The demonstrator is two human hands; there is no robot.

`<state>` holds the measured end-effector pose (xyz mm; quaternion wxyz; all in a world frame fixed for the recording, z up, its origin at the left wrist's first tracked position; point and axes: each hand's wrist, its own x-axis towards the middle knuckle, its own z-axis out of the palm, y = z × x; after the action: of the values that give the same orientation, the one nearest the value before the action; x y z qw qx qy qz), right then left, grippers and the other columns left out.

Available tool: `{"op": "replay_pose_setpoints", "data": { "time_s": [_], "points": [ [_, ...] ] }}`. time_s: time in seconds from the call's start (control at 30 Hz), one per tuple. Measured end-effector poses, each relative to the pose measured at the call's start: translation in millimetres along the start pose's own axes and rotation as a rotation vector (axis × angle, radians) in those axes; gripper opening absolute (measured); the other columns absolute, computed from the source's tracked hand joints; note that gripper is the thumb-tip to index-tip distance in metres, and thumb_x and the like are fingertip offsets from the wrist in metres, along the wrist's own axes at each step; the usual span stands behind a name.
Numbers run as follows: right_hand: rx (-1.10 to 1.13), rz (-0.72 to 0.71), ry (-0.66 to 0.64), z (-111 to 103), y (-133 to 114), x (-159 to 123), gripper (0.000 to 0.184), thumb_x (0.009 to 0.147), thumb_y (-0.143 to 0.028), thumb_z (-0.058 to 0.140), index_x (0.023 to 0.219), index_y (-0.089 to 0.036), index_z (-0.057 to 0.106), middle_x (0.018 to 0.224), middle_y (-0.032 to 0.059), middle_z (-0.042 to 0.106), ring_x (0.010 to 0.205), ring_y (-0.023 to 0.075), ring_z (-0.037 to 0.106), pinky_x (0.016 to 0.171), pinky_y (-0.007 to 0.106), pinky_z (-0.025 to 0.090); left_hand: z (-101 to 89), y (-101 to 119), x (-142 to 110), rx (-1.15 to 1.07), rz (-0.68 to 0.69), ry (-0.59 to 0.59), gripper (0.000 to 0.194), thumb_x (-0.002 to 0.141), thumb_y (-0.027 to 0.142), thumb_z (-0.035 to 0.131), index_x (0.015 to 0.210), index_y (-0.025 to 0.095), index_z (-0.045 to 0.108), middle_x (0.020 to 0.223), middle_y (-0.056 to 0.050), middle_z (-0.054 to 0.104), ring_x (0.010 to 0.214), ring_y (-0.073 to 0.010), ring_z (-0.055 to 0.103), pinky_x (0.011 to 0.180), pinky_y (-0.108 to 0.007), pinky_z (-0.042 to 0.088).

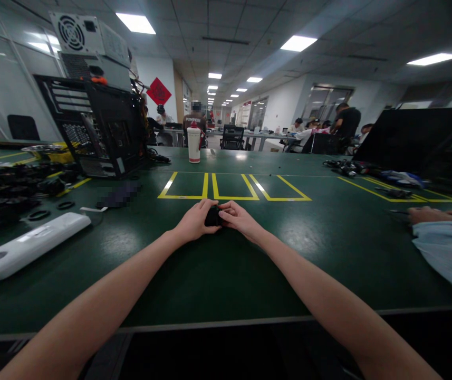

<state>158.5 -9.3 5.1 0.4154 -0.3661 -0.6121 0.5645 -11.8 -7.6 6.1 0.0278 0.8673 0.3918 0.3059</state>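
Note:
Both my hands meet over the green tabletop [210, 274], just in front of the yellow tape outlines [233, 198]. Between them is a small black object [212, 216], too dark and covered to tell its kind. The fingers and thumb of my left hand [199, 219] wrap round its left side. My right hand [238, 218] pinches it from the right, with thumb and forefinger at its edge. Parts of the object are hidden behind the fingers.
A white power strip [31, 245], black rings [39, 215] and a heap of black parts lie left. An open computer case [99, 126] carries power supplies [91, 39]. A paper cup [194, 144] stands ahead. At right are a dark monitor [419, 137] and another person's sleeve [443, 248].

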Motion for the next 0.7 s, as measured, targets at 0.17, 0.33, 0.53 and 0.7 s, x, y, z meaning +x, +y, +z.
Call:
{"op": "replay_pose_setpoints", "data": {
  "time_s": [0.17, 0.33, 0.53, 0.7],
  "points": [
    [0.012, 0.051, -0.01, -1.3, -2.7, 0.9, 0.03, 0.067, -0.029, 0.062, 0.093, -0.018, 0.05, 0.098, 0.0052, 0.054, 0.091, 0.0154, 0.053, 0.085, 0.036, 0.042, -0.5, 0.1, -1.1, 0.009, 0.002, -0.007, 0.06, 0.065, 0.035, 0.062, 0.116, 0.02, 0.034, 0.108, -0.007, 0.048, 0.099, -0.0241, 0.049, 0.083, -0.038, 0.042],
    [-0.052, -0.034, -0.04, -3.2, -4.3, -2.7, 0.041, 0.057, -0.021, 0.07, 0.092, -0.019, 0.048, 0.095, 0.0033, 0.054, 0.09, 0.016, 0.054, 0.084, 0.038, 0.042, -0.1, -0.7, -0.9, 0.012, 0.006, -0.008, 0.059, 0.065, 0.035, 0.062, 0.115, 0.02, 0.034, 0.108, -0.008, 0.048, 0.099, -0.0241, 0.049, 0.082, -0.038, 0.042],
    [0.042, -0.013, -0.016, -0.3, 0.3, -0.3, 0.027, 0.069, -0.033, 0.06, 0.088, -0.021, 0.047, 0.084, 0.0004, 0.055, 0.082, 0.0134, 0.055, 0.08, 0.036, 0.043, 1.0, -1.3, 0.4, 0.008, 0.012, 0.001, 0.06, 0.064, 0.034, 0.063, 0.115, 0.02, 0.034, 0.108, -0.007, 0.048, 0.099, -0.0241, 0.049, 0.083, -0.037, 0.041],
    [0.064, 0.056, 0.01, 0.1, -0.1, 2.9, 0.027, 0.068, -0.028, 0.06, 0.091, -0.019, 0.049, 0.089, 0.0026, 0.055, 0.085, 0.0137, 0.054, 0.083, 0.035, 0.042, 1.5, -2.0, 0.5, 0.011, 0.013, -0.001, 0.06, 0.064, 0.034, 0.063, 0.115, 0.02, 0.034, 0.108, -0.007, 0.048, 0.099, -0.0241, 0.049, 0.083, -0.037, 0.042]
  ]
}}
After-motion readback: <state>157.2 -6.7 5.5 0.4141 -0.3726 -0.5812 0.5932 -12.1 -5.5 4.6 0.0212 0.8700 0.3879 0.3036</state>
